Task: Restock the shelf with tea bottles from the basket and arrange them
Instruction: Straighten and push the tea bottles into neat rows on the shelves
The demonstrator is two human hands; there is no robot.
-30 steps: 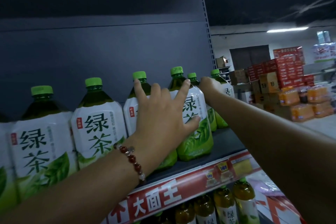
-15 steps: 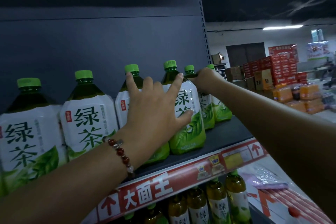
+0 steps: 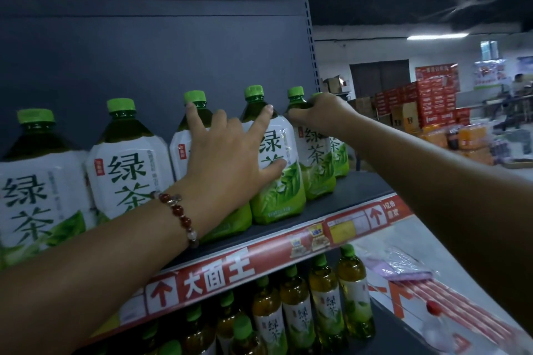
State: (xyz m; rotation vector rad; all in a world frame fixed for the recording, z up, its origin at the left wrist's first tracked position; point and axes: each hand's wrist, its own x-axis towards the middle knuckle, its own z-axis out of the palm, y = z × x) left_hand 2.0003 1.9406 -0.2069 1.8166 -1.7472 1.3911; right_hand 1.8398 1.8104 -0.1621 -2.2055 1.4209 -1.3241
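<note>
Partly hidden: last bottle [image 3: 341,157] behind right hand [image 3: 323,114].

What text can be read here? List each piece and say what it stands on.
"绿茶": white labels of the large bottles on the upper shelf.
"绿茶": labels of the small bottles on the lower shelf.
"大面王": red strip along the shelf edge, with white arrows.
Small red label badges, fine print, yellow price tag, strip's right end and distant red cartons: too small or blurred.
</note>
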